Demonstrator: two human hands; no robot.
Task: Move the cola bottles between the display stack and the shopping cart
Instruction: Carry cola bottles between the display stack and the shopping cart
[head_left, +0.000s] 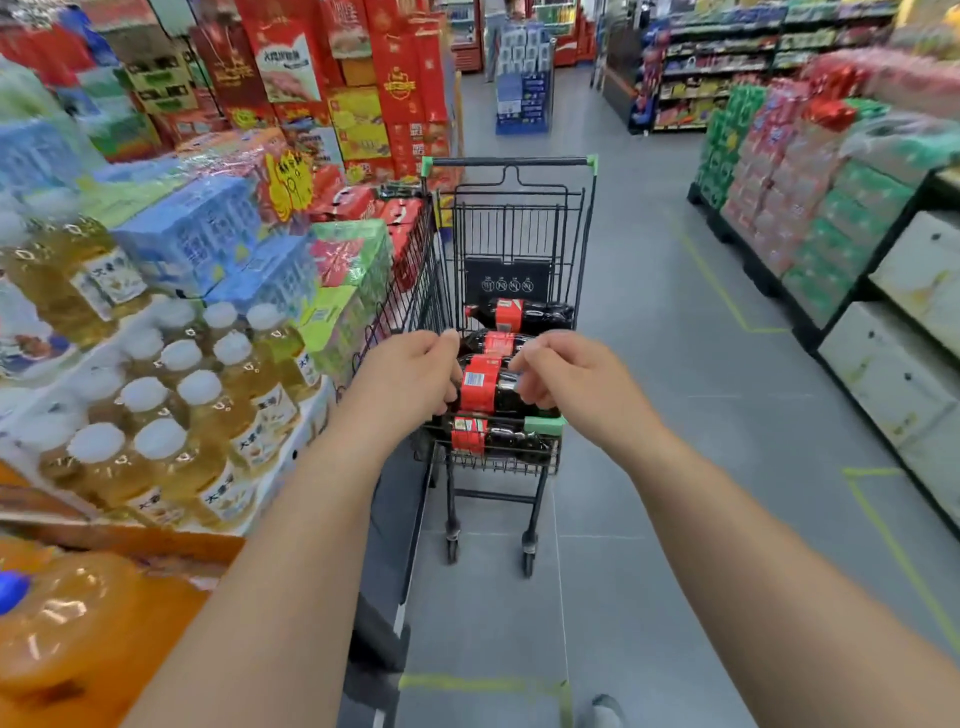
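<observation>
A black wire shopping cart (511, 218) with green corner caps stands in the aisle straight ahead. Several dark cola bottles with red labels lie on their sides in its basket, one at the far end (522, 314) and one nearest me (475, 436). Both my hands are over the basket's near end, closed on one cola bottle (483, 387) held sideways between them. My left hand (410, 376) wraps its cap end. My right hand (569, 374) curls over its dark body. The display stack of red drink packs (363, 202) rises just left of the cart.
Shrink-wrapped yellow tea bottles (171, 410) and blue, green and red drink cases crowd the left, touching the cart's side. Pallets of green and pink cases (795, 208) and white boxes line the right. Grey floor with yellow tape runs between. A blue display stand (522, 98) stands far down the aisle.
</observation>
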